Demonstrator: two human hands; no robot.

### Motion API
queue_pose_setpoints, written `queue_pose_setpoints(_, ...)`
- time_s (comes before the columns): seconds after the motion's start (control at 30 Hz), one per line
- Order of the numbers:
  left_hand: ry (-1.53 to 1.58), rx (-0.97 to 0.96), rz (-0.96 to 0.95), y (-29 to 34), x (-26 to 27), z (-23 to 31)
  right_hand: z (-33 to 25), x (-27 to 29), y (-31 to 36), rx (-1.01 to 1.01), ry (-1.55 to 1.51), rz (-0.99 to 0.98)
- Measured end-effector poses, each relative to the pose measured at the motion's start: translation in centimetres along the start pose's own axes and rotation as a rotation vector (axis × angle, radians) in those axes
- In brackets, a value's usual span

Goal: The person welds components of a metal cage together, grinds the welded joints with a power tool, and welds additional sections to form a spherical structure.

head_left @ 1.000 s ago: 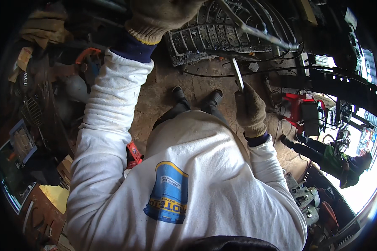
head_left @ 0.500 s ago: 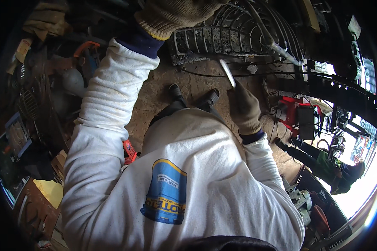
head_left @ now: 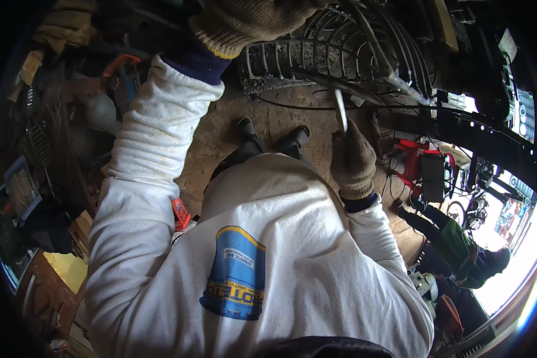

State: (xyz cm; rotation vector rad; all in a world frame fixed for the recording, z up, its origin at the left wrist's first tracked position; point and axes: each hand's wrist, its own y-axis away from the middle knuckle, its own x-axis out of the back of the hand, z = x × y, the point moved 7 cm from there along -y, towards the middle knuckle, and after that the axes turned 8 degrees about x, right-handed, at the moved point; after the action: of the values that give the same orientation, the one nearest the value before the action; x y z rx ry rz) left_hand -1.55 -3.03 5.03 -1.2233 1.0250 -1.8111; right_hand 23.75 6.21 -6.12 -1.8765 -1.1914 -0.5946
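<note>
My right hand [head_left: 353, 160], in a brown knitted glove, is closed round a pale, narrow, flat bar [head_left: 340, 110]. The bar's free end points up toward a dark metal rack [head_left: 334, 51] of curved rods, just below its lower edge. Whether bar and rack touch is unclear. At the top edge, my left hand [head_left: 250, 24] wears a similar glove and reaches along the rack's upper left side. Its fingers are partly cut off by the picture's edge, so their grip cannot be made out. A dark flat strip [head_left: 340, 86] slants across the rack's lower side.
A thin black cable [head_left: 292, 106] runs below the rack. To the right stand a red plastic stool [head_left: 407, 164] and a dark box [head_left: 434, 176]. Another person in green [head_left: 456, 244] is farther right. An orange-handled tool [head_left: 120, 62] and cluttered parts lie left.
My right hand and the pale bar have shifted a little right and down. The dark strip at the rack shows at a steeper slant. The other person has moved slightly.
</note>
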Motion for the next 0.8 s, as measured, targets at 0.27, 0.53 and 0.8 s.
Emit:
queue_pose_setpoints(0.27, 0.044, 0.023, 0.042, 0.3, -0.4, -0.8, 0.9, -1.1, 0.7, -0.054, 0.033, -0.053)
queue_pose_setpoints(0.53, -0.003, -0.018, 0.014, -0.3, 0.2, 0.4, 0.5, -1.0, 0.6, 0.052, 0.065, -0.009)
queue_pose_setpoints(0.8, 0.051, -0.035, 0.068, 0.4, -0.5, -0.7, 0.0, -1.0, 0.7, 0.067, 0.115, 0.003)
